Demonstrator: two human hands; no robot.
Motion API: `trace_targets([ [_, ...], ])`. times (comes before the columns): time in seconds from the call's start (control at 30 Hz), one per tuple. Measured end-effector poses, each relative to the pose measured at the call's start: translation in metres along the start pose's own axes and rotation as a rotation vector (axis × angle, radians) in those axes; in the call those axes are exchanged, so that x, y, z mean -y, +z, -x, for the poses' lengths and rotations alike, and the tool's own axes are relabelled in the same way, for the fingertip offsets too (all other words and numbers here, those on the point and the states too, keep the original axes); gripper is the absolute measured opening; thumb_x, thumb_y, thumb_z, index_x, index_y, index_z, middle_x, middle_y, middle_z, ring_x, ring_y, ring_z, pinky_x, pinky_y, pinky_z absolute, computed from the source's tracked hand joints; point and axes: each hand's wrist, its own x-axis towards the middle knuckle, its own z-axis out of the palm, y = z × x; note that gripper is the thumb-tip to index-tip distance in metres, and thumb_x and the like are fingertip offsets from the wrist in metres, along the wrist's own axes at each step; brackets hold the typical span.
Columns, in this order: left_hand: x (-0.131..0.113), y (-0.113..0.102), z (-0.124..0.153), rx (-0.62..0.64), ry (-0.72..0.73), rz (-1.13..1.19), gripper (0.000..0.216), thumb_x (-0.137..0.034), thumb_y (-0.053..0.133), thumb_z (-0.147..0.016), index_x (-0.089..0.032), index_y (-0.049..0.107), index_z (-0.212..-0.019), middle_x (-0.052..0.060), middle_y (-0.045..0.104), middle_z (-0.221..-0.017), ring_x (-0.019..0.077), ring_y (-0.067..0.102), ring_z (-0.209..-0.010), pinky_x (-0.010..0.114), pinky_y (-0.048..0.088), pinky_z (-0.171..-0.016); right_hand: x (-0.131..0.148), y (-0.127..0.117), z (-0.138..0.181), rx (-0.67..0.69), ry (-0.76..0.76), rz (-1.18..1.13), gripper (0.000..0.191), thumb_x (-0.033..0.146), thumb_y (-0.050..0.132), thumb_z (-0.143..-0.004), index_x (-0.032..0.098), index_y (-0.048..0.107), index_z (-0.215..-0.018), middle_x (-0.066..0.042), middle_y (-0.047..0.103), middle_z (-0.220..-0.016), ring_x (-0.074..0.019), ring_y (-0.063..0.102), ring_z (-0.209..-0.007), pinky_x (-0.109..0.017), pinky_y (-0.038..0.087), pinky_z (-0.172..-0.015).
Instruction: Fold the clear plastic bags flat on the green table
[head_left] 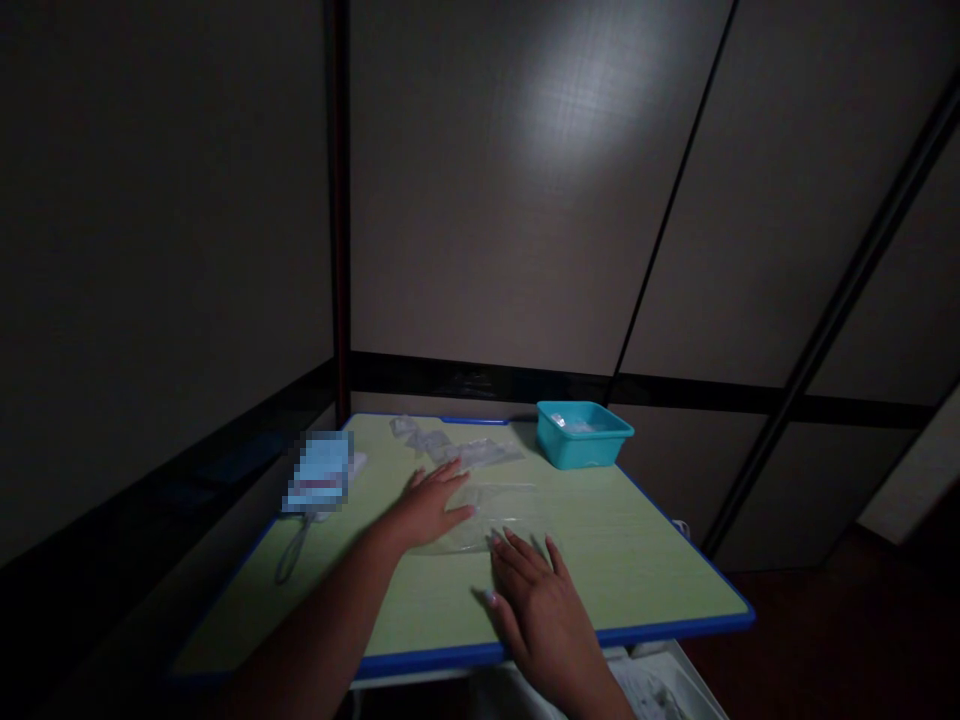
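A clear plastic bag [502,507] lies flat on the green tabletop in front of me. My left hand [437,505] rests on the bag's left part, palm down with the fingers spread. Close to the bag's near right edge is my right hand [531,590], its fingers stretched out and holding nothing; whether its fingertips touch the plastic I cannot tell. Just beyond my left hand, more crumpled clear plastic [480,453] trails toward the back left of the table.
A turquoise basket [583,450] with clear plastic inside stands at the back right. At the left edge lies a blurred light-blue item [321,475] with a looped strap [291,555]. The table [645,570] has a blue rim; panelled walls stand behind and to the left.
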Motion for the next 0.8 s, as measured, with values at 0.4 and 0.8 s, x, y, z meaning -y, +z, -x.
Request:
trace_targets([
  [0.4,-0.030,0.005,0.010,0.257,0.275,0.081,0.075,-0.063,0.045,-0.073,-0.026,0.026,-0.136,0.006,0.019,-0.145,0.0233,0.017,-0.133,0.050,0.008,-0.107,-0.002,-0.003,-0.006,-0.014,0.096,-0.089,0.033,0.034,0.039,-0.087,0.028,0.053,-0.117,-0.003,0.049,-0.128,-0.0212,0.033,-0.125,-0.051,0.008,-0.104],
  [0.8,-0.011,0.004,0.005,0.195,0.269,0.282,0.051,-0.029,0.042,-0.082,-0.027,0.034,-0.133,-0.001,0.027,-0.142,0.0146,0.023,-0.131,0.035,0.016,-0.109,-0.031,-0.025,-0.041,-0.047,0.142,-0.247,0.035,0.041,0.039,-0.086,0.022,0.066,-0.096,-0.006,0.065,-0.105,-0.0227,0.055,-0.100,-0.045,0.022,-0.099],
])
